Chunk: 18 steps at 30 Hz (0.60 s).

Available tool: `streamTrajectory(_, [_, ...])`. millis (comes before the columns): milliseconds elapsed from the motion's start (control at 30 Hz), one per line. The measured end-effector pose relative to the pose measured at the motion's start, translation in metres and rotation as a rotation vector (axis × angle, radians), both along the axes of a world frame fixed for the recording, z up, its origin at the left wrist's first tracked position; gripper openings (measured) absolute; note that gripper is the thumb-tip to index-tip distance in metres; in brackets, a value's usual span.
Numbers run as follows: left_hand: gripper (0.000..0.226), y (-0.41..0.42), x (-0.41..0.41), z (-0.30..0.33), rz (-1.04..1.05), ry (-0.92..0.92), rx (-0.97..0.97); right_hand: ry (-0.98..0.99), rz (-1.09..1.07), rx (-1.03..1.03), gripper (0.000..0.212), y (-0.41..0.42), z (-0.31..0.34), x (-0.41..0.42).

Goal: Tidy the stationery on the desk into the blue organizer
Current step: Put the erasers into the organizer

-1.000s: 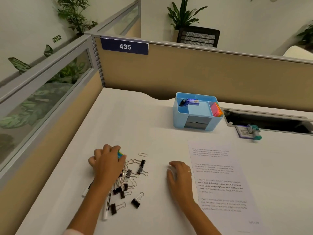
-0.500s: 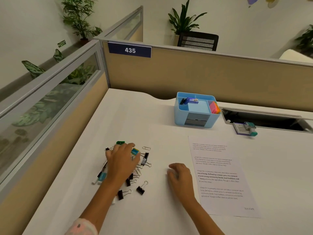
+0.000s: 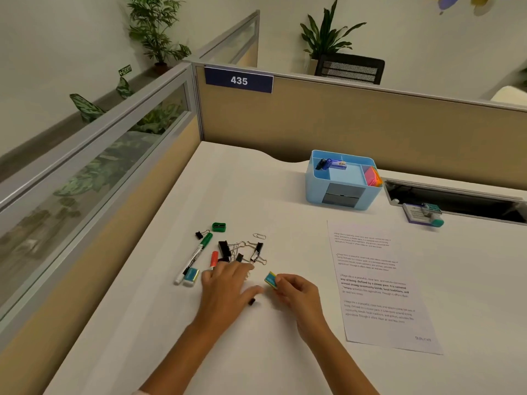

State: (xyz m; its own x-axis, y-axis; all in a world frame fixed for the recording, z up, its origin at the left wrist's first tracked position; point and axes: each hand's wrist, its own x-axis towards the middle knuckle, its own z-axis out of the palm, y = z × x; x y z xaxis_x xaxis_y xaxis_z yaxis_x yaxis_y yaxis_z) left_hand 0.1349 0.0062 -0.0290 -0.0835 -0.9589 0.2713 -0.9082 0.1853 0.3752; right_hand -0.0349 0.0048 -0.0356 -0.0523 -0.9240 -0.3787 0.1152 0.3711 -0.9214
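The blue organizer (image 3: 340,182) stands at the back of the white desk, with small items and pink sticky notes inside. My right hand (image 3: 299,293) pinches a small blue-and-yellow eraser (image 3: 271,280) just above the desk. My left hand (image 3: 228,286) rests flat with spread fingers over the near part of a heap of black binder clips (image 3: 241,252). Left of it lie a green marker (image 3: 196,256), a red marker (image 3: 214,259), a second eraser (image 3: 191,275), a green sharpener (image 3: 219,226) and a loose paper clip (image 3: 259,236).
A printed sheet (image 3: 376,283) lies to the right of my hands. A stapler-like item on a small card (image 3: 425,215) sits by the open cable slot (image 3: 456,199) at the back right. Cubicle partitions close the desk at the back and left.
The small eraser has passed from under my left hand to my right hand, which moved left and now pinches it. My left hand slid toward me, uncovering the markers and second eraser.
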Motion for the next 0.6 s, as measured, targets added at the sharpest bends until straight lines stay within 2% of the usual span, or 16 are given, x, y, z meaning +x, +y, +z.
streamTrajectory(133, [0.027, -0.01, 0.061, 0.0, 0.182, -0.074, 0.096, 0.051, -0.056, 0.027, 0.009, 0.004, -0.004, -0.008])
streamTrajectory(200, [0.03, -0.016, 0.091, 0.0, 0.235, -0.108, 0.176, 0.069, -0.058, 0.019, 0.009, 0.006, -0.005, -0.01])
streamTrajectory(300, [0.045, -0.024, 0.116, 0.003, 0.18, -0.198, 0.341, 0.097, -0.051, 0.014, 0.007, 0.007, -0.005, -0.009])
streamTrajectory(367, [0.05, -0.025, 0.119, 0.003, 0.129, -0.24, 0.375, 0.099, -0.047, 0.014, 0.006, 0.007, -0.006, -0.009])
streamTrajectory(600, [0.038, -0.027, 0.107, 0.0, 0.102, -0.317, 0.33, 0.069, -0.029, 0.036, 0.009, 0.005, -0.004, -0.013])
